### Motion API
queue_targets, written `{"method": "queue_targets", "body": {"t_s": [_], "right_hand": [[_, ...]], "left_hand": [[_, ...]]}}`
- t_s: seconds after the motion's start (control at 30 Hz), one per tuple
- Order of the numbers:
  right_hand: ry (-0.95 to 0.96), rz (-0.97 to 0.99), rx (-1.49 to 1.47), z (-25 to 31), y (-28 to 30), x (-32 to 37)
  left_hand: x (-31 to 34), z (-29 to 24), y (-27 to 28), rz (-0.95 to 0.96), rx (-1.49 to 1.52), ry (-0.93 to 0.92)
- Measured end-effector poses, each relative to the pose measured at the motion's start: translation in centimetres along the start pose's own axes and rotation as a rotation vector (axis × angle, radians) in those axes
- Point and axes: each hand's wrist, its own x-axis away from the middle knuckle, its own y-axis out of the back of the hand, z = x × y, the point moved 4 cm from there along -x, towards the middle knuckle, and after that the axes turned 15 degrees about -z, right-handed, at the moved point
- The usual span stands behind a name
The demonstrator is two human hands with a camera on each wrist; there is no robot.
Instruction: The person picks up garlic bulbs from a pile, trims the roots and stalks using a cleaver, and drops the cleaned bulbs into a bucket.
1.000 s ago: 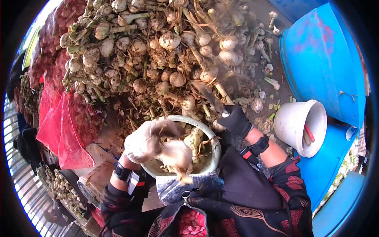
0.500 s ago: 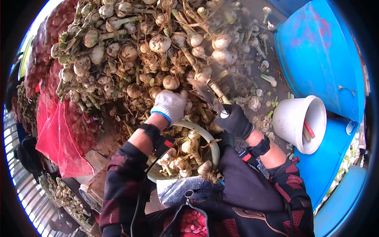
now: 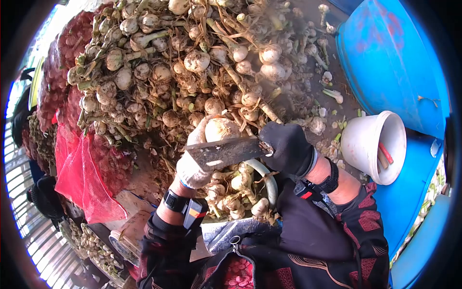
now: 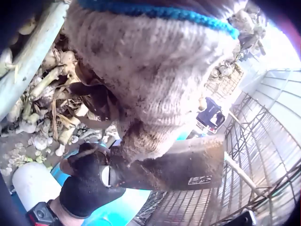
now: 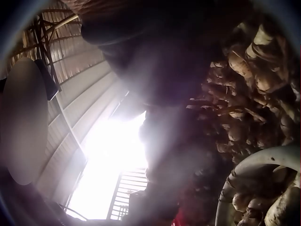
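In the head view my white-gloved left hand [image 3: 192, 164] grips a large pale bulb [image 3: 221, 129] over the near edge of the bulb pile [image 3: 159, 72]. My black-gloved right hand [image 3: 288, 148] holds a broad-bladed knife [image 3: 226, 152], its blade lying level across the near side of the bulb. The left wrist view shows the blade [image 4: 174, 169] close beside the left glove [image 4: 150, 80], with the right hand [image 4: 89, 186] round the handle. Below the hands, a round basin [image 3: 267, 183] contains several bulbs. The right wrist view is dark and hazy around the hand.
A white bucket [image 3: 361, 149] with red-handled items inside stands at the right, beside large blue tubs [image 3: 394, 67]. A red mesh bag [image 3: 91, 178] lies on the left, next to filled net sacks [image 3: 65, 62]. Loose bulbs and scraps are scattered on the floor between pile and bucket.
The left hand first left the basin for the pile, and now holds a large bulb near the knife. The right hand has turned the blade from pointing up into the pile to lying leftward across the bulb.
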Motion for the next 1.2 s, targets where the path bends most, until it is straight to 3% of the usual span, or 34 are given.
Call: {"method": "queue_targets", "body": {"t_s": [0.03,0.07,0.13,0.2,0.23,0.27,0.37,0.47,0.5,0.53,0.6,0.67,0.73,0.77,0.8,0.87,0.9,0.93,1.0,1.07,1.1,1.13,1.2], "right_hand": [[-0.002,-0.003,0.002,0.0,0.1,-0.1],[0.021,0.005,-0.031,0.2,0.1,-0.2],[0.044,0.011,-0.063,0.4,0.2,-0.2],[0.069,0.027,-0.043,0.4,0.1,-0.2],[0.07,0.026,-0.043,0.3,0.0,-0.2],[0.072,0.034,-0.044,0.2,-0.1,-0.2],[0.074,0.028,-0.059,-0.5,-0.8,0.1],[0.076,0.007,-0.09,-0.9,-0.8,0.3],[0.08,0.001,-0.109,-1.0,-0.8,0.3],[0.08,0.001,-0.108,-1.0,-0.8,0.4],[0.068,0.025,-0.121,-1.3,-1.0,0.6],[0.077,0.013,-0.09,-1.9,-1.1,1.0],[0.087,-0.003,-0.06,-3.9,-1.4,1.5],[-0.017,-0.078,0.012,-6.1,-1.1,2.0],[-0.113,-0.139,0.076,-7.7,-1.1,2.6],[-0.197,-0.142,0.008,-6.7,-0.5,2.0],[-0.286,-0.163,-0.042,-6.4,0.3,1.6],[-0.283,-0.169,-0.04,-5.3,1.1,0.9],[-0.366,-0.05,-0.345,-2.3,1.1,0.7],[-0.168,0.037,-0.408,-0.7,0.4,1.2],[-0.199,0.077,-0.426,-0.4,0.0,1.5],[-0.23,0.117,-0.444,-0.1,-0.6,1.6],[-0.287,0.054,-0.389,-0.5,-1.1,1.5]], "left_hand": [[1.6,2.4,-0.2,0.117,-0.395,-0.184],[2.1,2.3,0.0,0.043,-0.381,-0.459],[3.0,4.0,-1.2,0.065,-0.102,0.058],[4.8,7.5,-2.5,0.135,0.15,0.41],[4.7,6.3,-3.1,0.137,0.388,0.558],[4.6,5.4,-3.2,0.136,0.387,0.558],[3.6,3.3,-2.9,0.146,0.264,0.4],[2.6,0.6,-2.1,0.209,0.157,0.428],[1.3,-1.8,-1.3,0.22,-0.229,-0.075],[2.0,-1.2,-1.3,0.22,-0.228,-0.075],[3.8,1.7,-1.3,-0.023,0.584,0.587],[3.2,-0.1,-1.0,0.043,0.538,0.557],[4.7,1.1,-1.0,-0.121,1.164,1.218],[2.0,-6.4,-0.1,-0.086,1.14,1.163],[3.6,-2.8,-0.3,-0.07,1.167,1.049],[1.4,-3.8,0.5,-0.083,1.331,0.914],[-0.8,-3.4,0.9,-0.052,0.666,0.752],[-2.9,-2.5,0.5,-0.05,0.665,0.745],[-5.5,-3.0,-0.8,0.233,1.871,0.56],[-5.9,-5.6,-1.1,-0.583,1.706,0.821],[-5.4,-3.5,-0.7,-0.474,1.608,0.653],[-5.9,-3.6,-1.5,-0.445,1.685,0.641],[-5.4,-4.3,-2.5,-0.586,1.87,0.69]]}}
